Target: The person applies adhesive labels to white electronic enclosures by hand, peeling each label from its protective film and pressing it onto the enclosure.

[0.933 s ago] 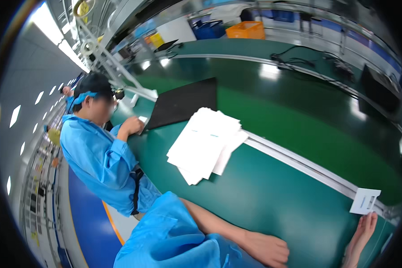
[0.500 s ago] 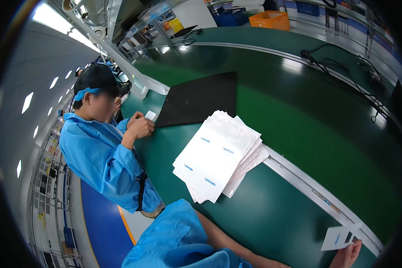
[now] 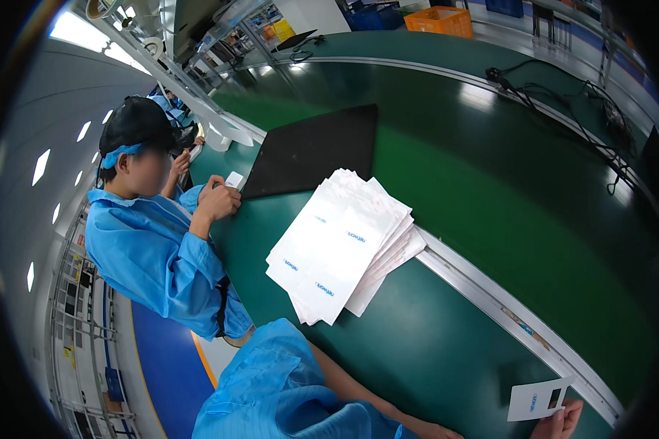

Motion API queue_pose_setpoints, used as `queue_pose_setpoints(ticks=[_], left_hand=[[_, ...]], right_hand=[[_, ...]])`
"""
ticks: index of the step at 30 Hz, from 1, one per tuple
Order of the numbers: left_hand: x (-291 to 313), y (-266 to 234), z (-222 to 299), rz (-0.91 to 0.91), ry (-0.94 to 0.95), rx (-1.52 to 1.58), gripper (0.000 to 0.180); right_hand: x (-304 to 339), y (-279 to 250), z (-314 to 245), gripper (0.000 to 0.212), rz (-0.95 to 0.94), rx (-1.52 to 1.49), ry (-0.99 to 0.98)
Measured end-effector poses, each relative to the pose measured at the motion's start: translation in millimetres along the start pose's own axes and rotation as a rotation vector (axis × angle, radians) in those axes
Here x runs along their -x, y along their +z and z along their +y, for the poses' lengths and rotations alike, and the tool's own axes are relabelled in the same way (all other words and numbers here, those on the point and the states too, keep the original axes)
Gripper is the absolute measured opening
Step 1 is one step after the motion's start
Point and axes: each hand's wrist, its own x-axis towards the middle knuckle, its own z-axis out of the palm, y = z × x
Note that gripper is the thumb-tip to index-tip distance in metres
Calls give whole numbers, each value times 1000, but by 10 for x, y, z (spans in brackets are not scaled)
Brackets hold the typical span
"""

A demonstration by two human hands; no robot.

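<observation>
Sleeve [image 3: 271, 380] in rumpled bright blue fills the near edge, and from it a bare left forearm [image 3: 351, 384] runs over the desk [image 3: 432, 344]. Only part of the left hand [image 3: 436, 432] shows at the lower rim, so I can't tell whether its grip is open or closed. Off to the right, the right hand [image 3: 561, 422] has its grip pinched on a white card [image 3: 523, 401], which it holds by the lower right edge. That card carries blue print and a dark rectangle, and sits at the desk's near right, well apart from the stack.

Further in, a loose stack of white sheets [image 3: 329, 249] lies fanned unevenly on the green desk, blue marks on its top. Left of it stands a co-worker [image 3: 154, 241] in a blue smock and black cap, both hands around a small white piece [image 3: 234, 180]. Just beyond the sheets is a flat black mat [image 3: 311, 154]. A pale metal rail [image 3: 483, 295] crosses behind, then a glossy green strip [image 3: 454, 168], tangled black cables [image 3: 534, 102], and an orange crate [image 3: 439, 22].
</observation>
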Motion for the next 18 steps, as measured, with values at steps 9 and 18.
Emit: queue_pose_setpoints(ticks=[9, 18], left_hand=[[-66, 55, 216, 38, -69, -77, 38], [-60, 4, 306, 58, -312, 51, 38]], right_hand=[[9, -20, -7, 11, 6, 5, -6], [-33, 24, 1, 9, -4, 9, -15]])
